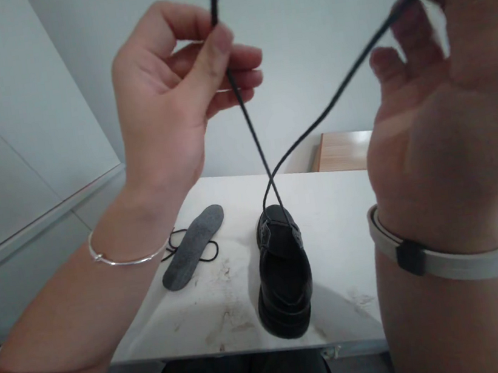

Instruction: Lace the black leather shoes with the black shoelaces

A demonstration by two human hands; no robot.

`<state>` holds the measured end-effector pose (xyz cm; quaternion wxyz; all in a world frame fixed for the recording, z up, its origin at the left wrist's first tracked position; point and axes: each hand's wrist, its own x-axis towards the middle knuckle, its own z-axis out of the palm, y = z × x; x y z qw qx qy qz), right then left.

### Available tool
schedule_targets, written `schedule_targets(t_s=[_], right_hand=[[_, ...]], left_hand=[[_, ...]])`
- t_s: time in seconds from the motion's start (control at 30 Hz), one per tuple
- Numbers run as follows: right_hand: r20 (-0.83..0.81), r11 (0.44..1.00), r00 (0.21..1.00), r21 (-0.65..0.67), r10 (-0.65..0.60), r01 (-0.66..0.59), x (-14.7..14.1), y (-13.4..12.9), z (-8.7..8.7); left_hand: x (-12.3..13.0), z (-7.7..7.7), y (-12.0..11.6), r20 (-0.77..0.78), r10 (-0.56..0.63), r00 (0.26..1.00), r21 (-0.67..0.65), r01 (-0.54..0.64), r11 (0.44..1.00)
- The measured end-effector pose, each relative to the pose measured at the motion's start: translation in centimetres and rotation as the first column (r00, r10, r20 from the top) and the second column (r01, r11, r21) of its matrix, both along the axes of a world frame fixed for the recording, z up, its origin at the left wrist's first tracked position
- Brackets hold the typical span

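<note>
A black shoe (285, 279) stands on the white table, its toe pointing away from me. From its front eyelets rise the two ends of a black shoelace (330, 102), which cross just above the shoe. My left hand (180, 79) pinches one end between thumb and forefinger, high above the table. The other end runs up to my raised right hand (449, 74), whose thumb and forefinger are partly cut off by the frame's top edge; the lace passes along its fingers and looks held there.
On the white table (331, 249) left of the shoe lies a grey insole (195, 245), with another black lace (211, 251) looped under it. Dark smudges mark the tabletop. Behind the table are a wooden surface (345, 149) and a pale wall (303, 38).
</note>
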<state>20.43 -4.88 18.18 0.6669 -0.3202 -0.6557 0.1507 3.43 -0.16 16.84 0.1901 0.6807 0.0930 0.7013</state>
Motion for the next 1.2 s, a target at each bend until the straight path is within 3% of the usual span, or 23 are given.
schedule_targets(t_s=[0.03,0.07,0.17,0.33,0.43,0.53,0.7,0.87,0.97,1.03,1.1,1.2], right_hand=[[-0.282,0.997,0.959,0.08,0.007,0.016,1.0,0.1,-0.9],[-0.449,0.997,0.891,0.046,0.069,-0.054,2.3,0.3,-2.0],[-0.628,0.996,0.775,0.002,0.07,-0.088,6.9,1.3,-6.1],[-0.61,0.961,0.744,-0.15,-0.274,0.231,13.6,1.3,-13.4],[-0.587,0.905,0.692,-0.22,-0.421,0.364,15.0,0.3,-16.9],[-0.527,0.833,0.646,-0.316,-0.552,0.455,15.2,-0.3,-19.1],[-0.445,0.748,0.602,-0.427,-0.663,0.508,15.5,-0.5,-20.3],[-0.334,0.648,0.555,-0.383,-0.762,0.659,15.9,0.0,-20.5],[-0.228,0.593,0.549,-0.366,-0.804,0.717,15.6,0.0,-20.6],[-0.071,0.565,0.583,-0.368,-0.809,0.739,15.1,-0.4,-20.5],[0.06,0.581,0.655,-0.408,-0.753,0.704,14.4,-0.8,-20.2],[0.122,0.661,0.786,-0.472,-0.607,0.583,13.1,-1.4,-19.6]], left_hand=[[-0.9,-0.4,0.4,0.052,-0.052,0.997,-0.098,0.056,0.994],[-1.9,-0.8,0.7,0.108,-0.082,0.991,-0.183,0.101,0.978],[-4.9,-2.8,1.6,0.219,-0.096,0.971,-0.39,0.177,0.904],[-8.5,-7.1,1.6,0.235,-0.013,0.972,-0.578,0.15,0.802],[-9.7,-9.0,1.8,0.251,0.047,0.967,-0.663,0.136,0.736],[-10.8,-10.1,2.2,0.309,0.141,0.941,-0.734,0.142,0.664],[-12.4,-11.4,2.3,0.237,0.247,0.939,-0.799,0.044,0.6],[-12.6,-12.7,2.0,0.176,0.265,0.948,-0.802,-0.017,0.597],[-12.1,-13.2,1.9,-0.005,0.266,0.964,-0.756,-0.177,0.63],[-11.6,-13.3,1.7,-0.19,0.264,0.946,-0.68,-0.32,0.66],[-10.7,-13.3,1.2,-0.37,0.253,0.894,-0.56,-0.432,0.706],[-8.7,-13.2,0.1,-0.627,0.219,0.748,-0.345,-0.518,0.783]])
